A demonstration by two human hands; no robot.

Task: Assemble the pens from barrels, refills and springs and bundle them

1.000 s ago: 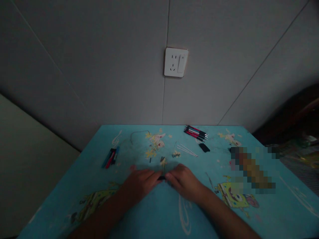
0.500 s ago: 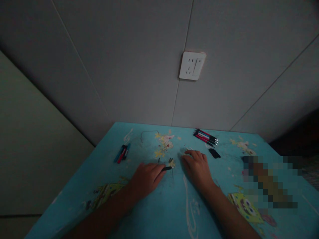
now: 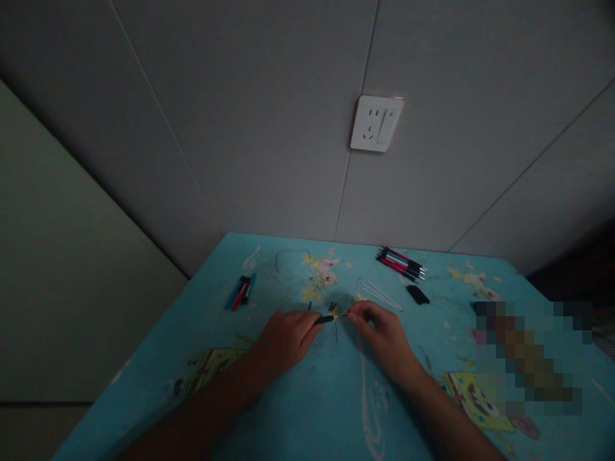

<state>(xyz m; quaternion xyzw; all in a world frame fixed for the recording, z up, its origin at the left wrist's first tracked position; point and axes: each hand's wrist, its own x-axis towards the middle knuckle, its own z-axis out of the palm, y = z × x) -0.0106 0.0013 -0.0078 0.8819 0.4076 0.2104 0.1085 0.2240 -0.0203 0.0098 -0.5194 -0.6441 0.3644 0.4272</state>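
My left hand [image 3: 291,336] is closed around a black pen barrel [image 3: 325,319], which points to the right over the table. My right hand [image 3: 382,330] pinches a thin pen refill [image 3: 343,314] between thumb and forefinger, its end up against the barrel's open tip. Whether it is inside the barrel is too small to tell. Several thin white refills [image 3: 382,296] lie side by side just beyond my right hand. Small dark pen pieces [image 3: 332,307] rest on the table behind the barrel.
A row of pens [image 3: 401,264] lies at the back right, with a black flat piece [image 3: 418,294] in front. Several blue, red and black pen parts [image 3: 240,292] lie at the left. The cartoon-print table [image 3: 307,410] meets a grey wall with a socket [image 3: 377,123]. A blurred patch covers the right side.
My right hand has come off the white refills, uncovering them, and moved left to the barrel's tip with a thin refill pinched. My left hand still holds the barrel. The view has shifted slightly.
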